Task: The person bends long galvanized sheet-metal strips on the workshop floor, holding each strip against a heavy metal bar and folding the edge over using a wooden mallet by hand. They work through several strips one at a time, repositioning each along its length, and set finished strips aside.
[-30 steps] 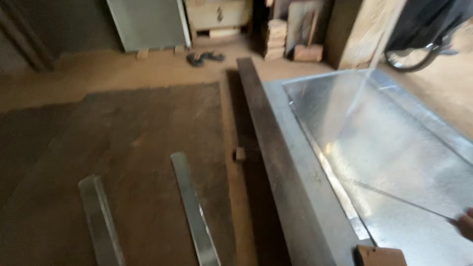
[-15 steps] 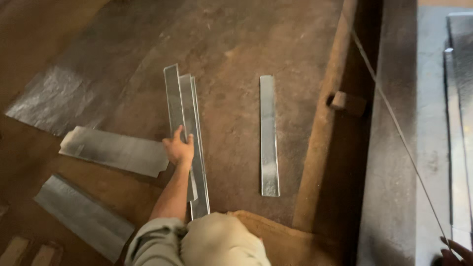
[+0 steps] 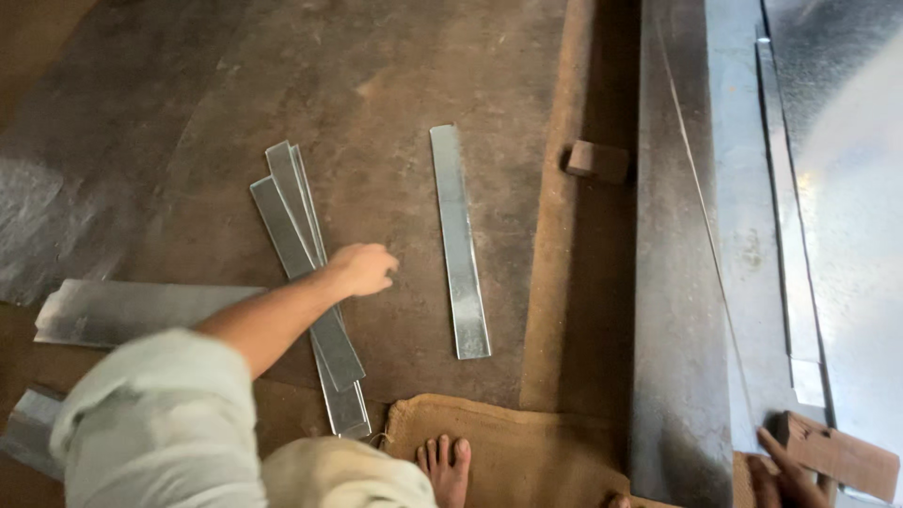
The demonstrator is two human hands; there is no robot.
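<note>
My left hand (image 3: 362, 268) hovers loosely curled and empty between the crossed metal strips (image 3: 306, 263) and the single strip (image 3: 459, 243) on the floor, while my right hand (image 3: 781, 475) rests on the wooden block (image 3: 837, 456).

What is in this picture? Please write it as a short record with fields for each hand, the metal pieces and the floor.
left hand: empty, fingers curled, over the floor between the crossed metal strips and the single metal strip
right hand: at the bottom edge, touching a wooden block
other metal: wide metal sheet at right; flat metal piece at left
floor: dark mat; bare foot on sackcloth
</note>
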